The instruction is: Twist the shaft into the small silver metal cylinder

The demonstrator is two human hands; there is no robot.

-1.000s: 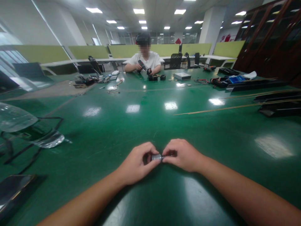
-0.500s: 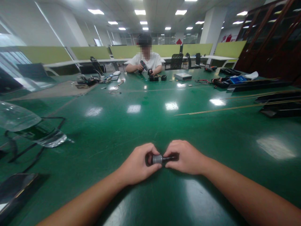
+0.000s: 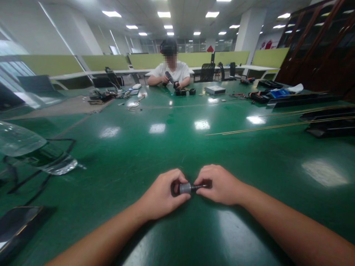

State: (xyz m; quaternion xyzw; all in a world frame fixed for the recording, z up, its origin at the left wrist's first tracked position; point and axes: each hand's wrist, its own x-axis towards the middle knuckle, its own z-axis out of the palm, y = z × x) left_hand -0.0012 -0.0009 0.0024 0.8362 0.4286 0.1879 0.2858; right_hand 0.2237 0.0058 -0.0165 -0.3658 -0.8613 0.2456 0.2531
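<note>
Between my two hands, low over the green table (image 3: 166, 151), is a small grey metal cylinder (image 3: 185, 188) with a thin dark ridged rod (image 3: 194, 187) coming out of its right end. My left hand (image 3: 166, 190) closes thumb and fingers around the cylinder; its left end is partly hidden in my palm. My right hand (image 3: 217, 184) pinches the ridged rod between thumb and fingertips, covering much of its right part. Cylinder and rod lie in one line, roughly level. The exact kind of part cannot be made out.
On the left lie a clear plastic bottle (image 3: 33, 147), a black cable and a dark phone-like slab (image 3: 18, 225). Thin brass-coloured rods (image 3: 249, 129) and black channel pieces (image 3: 332, 125) are at right. Across the table a person (image 3: 170, 72) holds a power drill (image 3: 169, 77).
My right hand has shifted slightly right, and a little more of the ridged rod shows beside the cylinder. My left hand keeps its grip. The view has drifted slightly.
</note>
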